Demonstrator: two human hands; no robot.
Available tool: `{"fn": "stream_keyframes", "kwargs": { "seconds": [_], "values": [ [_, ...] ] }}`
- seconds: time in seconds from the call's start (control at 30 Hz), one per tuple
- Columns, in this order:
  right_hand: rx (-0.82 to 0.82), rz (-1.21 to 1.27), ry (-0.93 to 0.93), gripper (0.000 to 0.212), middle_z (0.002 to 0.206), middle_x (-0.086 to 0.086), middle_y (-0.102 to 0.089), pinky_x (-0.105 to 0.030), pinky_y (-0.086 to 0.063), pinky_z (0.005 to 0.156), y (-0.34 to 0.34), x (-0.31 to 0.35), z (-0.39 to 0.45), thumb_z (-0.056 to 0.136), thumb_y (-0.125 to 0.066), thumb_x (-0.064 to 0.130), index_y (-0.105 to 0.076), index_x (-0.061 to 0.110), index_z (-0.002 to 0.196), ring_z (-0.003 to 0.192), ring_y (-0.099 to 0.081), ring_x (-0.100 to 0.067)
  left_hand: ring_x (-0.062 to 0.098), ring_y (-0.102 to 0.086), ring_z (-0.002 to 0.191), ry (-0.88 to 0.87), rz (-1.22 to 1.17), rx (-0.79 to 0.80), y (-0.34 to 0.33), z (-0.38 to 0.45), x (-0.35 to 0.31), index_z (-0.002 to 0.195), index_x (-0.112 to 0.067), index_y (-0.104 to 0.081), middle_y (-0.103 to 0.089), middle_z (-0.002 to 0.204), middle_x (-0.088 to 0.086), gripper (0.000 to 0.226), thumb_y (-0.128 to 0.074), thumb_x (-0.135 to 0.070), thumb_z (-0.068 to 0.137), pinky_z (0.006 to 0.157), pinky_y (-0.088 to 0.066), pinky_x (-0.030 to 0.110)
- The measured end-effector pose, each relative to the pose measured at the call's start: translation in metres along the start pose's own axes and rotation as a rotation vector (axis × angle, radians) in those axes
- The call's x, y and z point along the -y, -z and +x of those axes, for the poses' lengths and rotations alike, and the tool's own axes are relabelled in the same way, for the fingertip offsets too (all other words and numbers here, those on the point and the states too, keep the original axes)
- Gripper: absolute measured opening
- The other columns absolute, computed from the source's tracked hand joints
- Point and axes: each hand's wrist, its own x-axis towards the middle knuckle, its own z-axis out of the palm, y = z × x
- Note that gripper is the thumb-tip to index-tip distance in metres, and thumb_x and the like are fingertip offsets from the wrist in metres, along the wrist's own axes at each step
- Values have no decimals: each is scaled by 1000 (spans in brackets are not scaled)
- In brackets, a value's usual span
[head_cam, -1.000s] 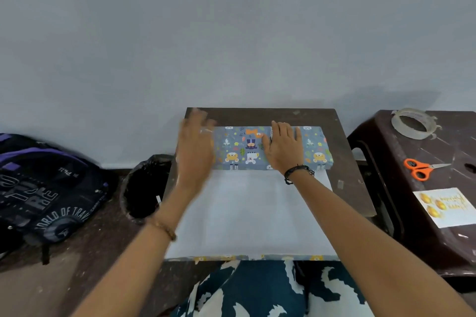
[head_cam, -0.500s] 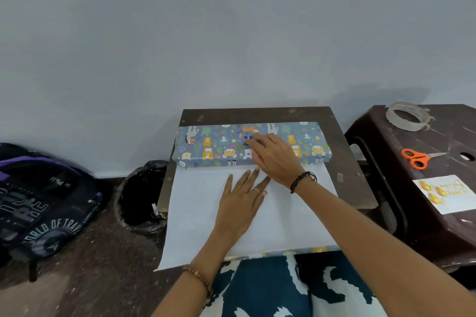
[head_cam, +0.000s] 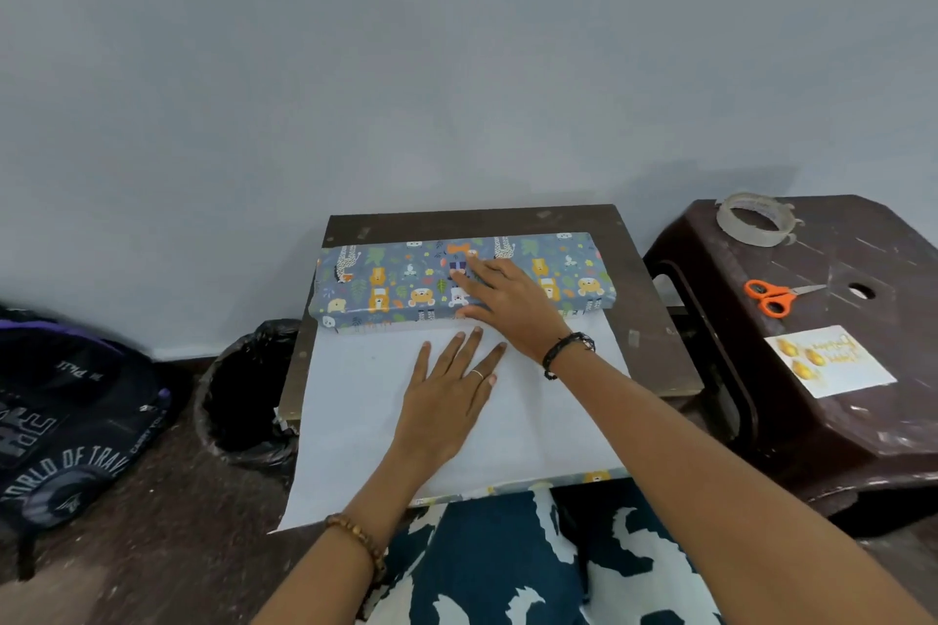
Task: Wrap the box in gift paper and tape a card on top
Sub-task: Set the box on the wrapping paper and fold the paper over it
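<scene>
A long flat box (head_cam: 396, 282), covered in blue gift paper printed with animals, lies across the far part of a small dark table (head_cam: 644, 269). The paper's white underside (head_cam: 355, 401) spreads from the box toward me and hangs over the table's near edge. My right hand (head_cam: 507, 299) lies flat on top of the box with straight fingers, pressing the paper down. My left hand (head_cam: 451, 396) rests flat on the white sheet just in front of the box, fingers spread. A card (head_cam: 830, 360) with gold shapes lies on the brown stool (head_cam: 863, 421) at the right.
On the stool also sit a roll of clear tape (head_cam: 756, 218) and orange scissors (head_cam: 774, 297). A black bin (head_cam: 243, 396) stands left of the table, and a dark backpack (head_cam: 66, 421) lies on the floor at far left. A grey wall is right behind the table.
My left hand came off the box's left end and settled flat on the white sheet. My right hand shifted slightly across the box top. The last half second shows almost no movement.
</scene>
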Motion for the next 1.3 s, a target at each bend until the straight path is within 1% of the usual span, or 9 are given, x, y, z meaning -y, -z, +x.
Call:
{"fn": "stream_keyframes", "kwargs": {
  "seconds": [0.13, 0.23, 0.3, 0.43, 0.7, 0.83, 0.97, 1.2, 1.3],
  "values": [
    [-76, 86, -52, 50, 115, -10, -66, -37, -53, 85, 4, 5, -4, 87, -39, 45, -64, 14, 117, 98, -64, -27, 13, -23, 142, 14, -214, 37, 20, 0, -7, 144, -31, -32, -25, 153, -7, 43, -24, -31, 102, 116, -12, 34],
    [-73, 105, -55, 48, 117, -10, -65, -38, -52, 87, 2, 4, -4, 87, -41, 44, -64, 15, 117, 99, -63, -26, 27, -58, 108, 272, -368, -60, 58, 13, -2, 112, -14, -64, -63, 114, 9, 35, -37, -33, 99, 84, -43, 31],
    [-79, 109, -68, 48, 117, -9, -65, -37, -52, 88, 2, 4, -3, 86, -41, 45, -64, 13, 115, 100, -62, -26, 29, -61, 92, 286, -210, -220, 80, 31, 8, 100, -7, -62, -64, 98, 10, 29, -42, -29, 98, 70, -41, 31],
    [-62, 201, -143, 60, 108, -11, -66, -35, -49, 88, 5, 8, -2, 85, -43, 51, -57, 5, 120, 102, -60, -27, 29, -57, 103, 225, -33, -40, 103, 66, 20, 120, -8, -53, -59, 115, 11, 35, -58, -27, 91, 81, -44, 32],
    [-20, 250, -173, 62, 118, -13, -60, -34, -39, 98, 12, 9, -3, 87, -57, 45, -48, 3, 131, 114, -51, -28, 29, -56, 105, 208, -9, 187, 105, 81, 33, 119, -5, -54, -60, 114, 16, 41, -62, -30, 88, 83, -45, 32],
    [49, 213, -143, 57, 135, -12, -52, -34, -33, 105, 16, 7, -1, 91, -51, 41, -46, 7, 135, 125, -46, -27, 28, -57, 106, 196, 40, 172, 102, 82, 30, 121, -5, -53, -58, 117, 16, 39, -60, -28, 90, 85, -46, 32],
    [70, -19, -78, 50, 128, -3, -60, -48, -47, 92, 19, -14, -17, 87, -48, 44, -59, 13, 125, 113, -60, -25, 29, -56, 107, 200, 56, 175, 103, 82, 32, 120, -4, -53, -58, 117, 16, 39, -60, -27, 90, 85, -46, 32],
    [-69, -239, -164, 39, 122, -9, -64, -57, -45, 90, 31, -58, -69, 83, -62, 9, -60, 7, 122, 114, -59, -31, 30, -58, 103, 204, 61, 173, 100, 85, 31, 115, -3, -57, -58, 114, 15, 32, -61, -21, 89, 83, -47, 32],
    [-36, -101, -107, 45, 135, -14, -53, -50, -36, 103, 42, -25, -44, 94, -32, 21, -51, 1, 130, 126, -49, -30, 29, -57, 107, 203, 73, 172, 100, 87, 30, 120, -3, -54, -57, 117, 15, 37, -61, -22, 89, 85, -46, 32]
  ]
}}
